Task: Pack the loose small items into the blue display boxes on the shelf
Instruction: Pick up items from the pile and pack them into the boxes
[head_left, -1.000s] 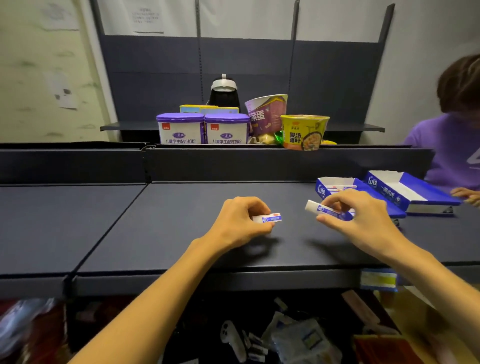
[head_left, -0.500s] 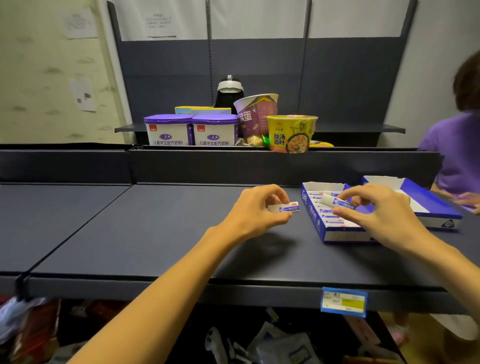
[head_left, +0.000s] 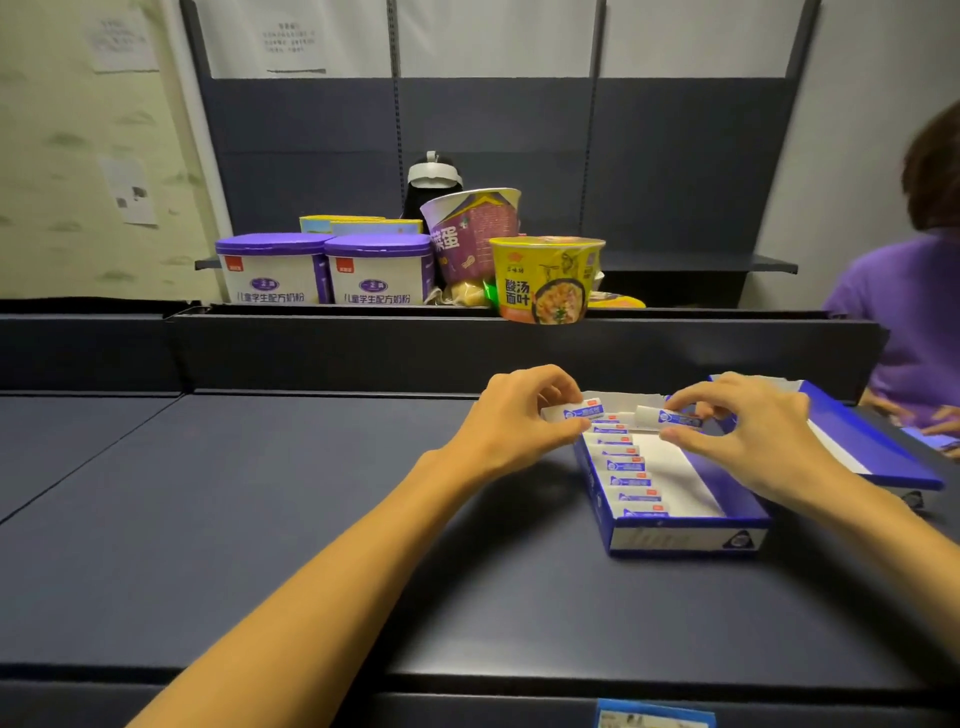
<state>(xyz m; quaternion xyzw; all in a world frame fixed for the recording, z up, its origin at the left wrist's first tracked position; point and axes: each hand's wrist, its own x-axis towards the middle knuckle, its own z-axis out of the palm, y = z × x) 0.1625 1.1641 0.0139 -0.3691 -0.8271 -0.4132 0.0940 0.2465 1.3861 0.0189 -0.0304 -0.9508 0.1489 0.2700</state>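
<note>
Both hands (head_left: 519, 421) over the blue box (head_left: 680, 535), each pinching an eraser (head_left: 574, 412).

Dim even overhead light, soft shadows under arms, wide-angle bending at edges, right edge blurred

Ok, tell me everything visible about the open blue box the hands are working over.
The blue box is an open cardboard tray, blue outside and white inside, lying flat on the dark shelf. A row of small white-and-blue items fills its left side; the right side is bare. The left hand and right hand each hold one more item over its far end. A second blue box lies just right of it.
</note>
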